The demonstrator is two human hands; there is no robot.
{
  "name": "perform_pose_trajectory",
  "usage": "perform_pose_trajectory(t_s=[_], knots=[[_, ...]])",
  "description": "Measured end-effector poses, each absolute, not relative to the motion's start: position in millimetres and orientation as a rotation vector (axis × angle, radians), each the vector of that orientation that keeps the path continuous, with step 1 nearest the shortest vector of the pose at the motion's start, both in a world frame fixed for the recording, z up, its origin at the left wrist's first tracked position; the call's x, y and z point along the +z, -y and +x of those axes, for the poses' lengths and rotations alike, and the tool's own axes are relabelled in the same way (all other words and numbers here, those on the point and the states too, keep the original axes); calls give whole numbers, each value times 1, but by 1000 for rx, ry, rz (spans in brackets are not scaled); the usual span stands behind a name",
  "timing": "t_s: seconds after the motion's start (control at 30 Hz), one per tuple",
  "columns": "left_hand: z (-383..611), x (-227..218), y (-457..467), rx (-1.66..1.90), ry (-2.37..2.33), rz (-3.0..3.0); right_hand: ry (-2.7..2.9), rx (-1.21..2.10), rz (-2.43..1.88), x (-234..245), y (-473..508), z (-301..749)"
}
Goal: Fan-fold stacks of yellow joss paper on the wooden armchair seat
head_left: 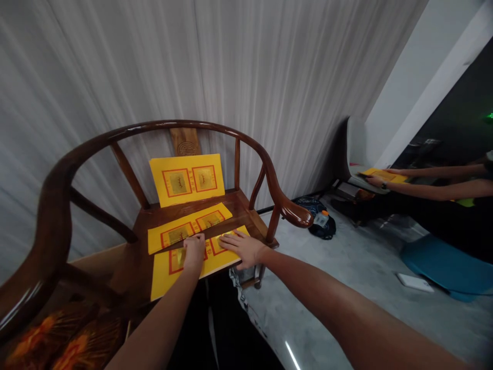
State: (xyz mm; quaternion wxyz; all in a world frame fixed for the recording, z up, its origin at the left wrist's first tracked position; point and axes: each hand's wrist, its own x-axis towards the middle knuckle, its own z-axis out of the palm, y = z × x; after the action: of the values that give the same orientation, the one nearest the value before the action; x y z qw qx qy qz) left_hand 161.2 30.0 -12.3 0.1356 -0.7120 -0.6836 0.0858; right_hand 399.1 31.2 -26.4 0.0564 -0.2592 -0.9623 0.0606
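Observation:
Yellow joss paper with red-framed gold squares lies on the wooden chair seat before me. On the near yellow joss paper (pixel 162 277) my right hand (pixel 246 248) rests flat, fingers spread over the right gold square. My left hand (pixel 194 252) is closed, its curled fingers pressed down at the left gold square of that sheet; what they hold, if anything, is hidden. Just beyond lies a narrower, apparently folded piece of joss paper (pixel 156 241). A third stack of joss paper (pixel 187 200) leans upright against the chair's backrest.
The chair's curved armrest (pixel 285 205) runs around the seat. Red-and-gold items (pixel 69 339) sit low at left. Rightward, another person's hands (pixel 379 180) hold yellow paper over a grey chair (pixel 356 139). A bag (pixel 327 231) with a bottle (pixel 322 219), a blue stool (pixel 442 267) and a white box (pixel 415 282) are there too.

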Motion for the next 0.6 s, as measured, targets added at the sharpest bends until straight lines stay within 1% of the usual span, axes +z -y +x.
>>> perform_pose_trajectory(t_s=[0.6], knots=[[162,-11,-31,299,2051,-2002,2923,233,-794,-25,-30,399]])
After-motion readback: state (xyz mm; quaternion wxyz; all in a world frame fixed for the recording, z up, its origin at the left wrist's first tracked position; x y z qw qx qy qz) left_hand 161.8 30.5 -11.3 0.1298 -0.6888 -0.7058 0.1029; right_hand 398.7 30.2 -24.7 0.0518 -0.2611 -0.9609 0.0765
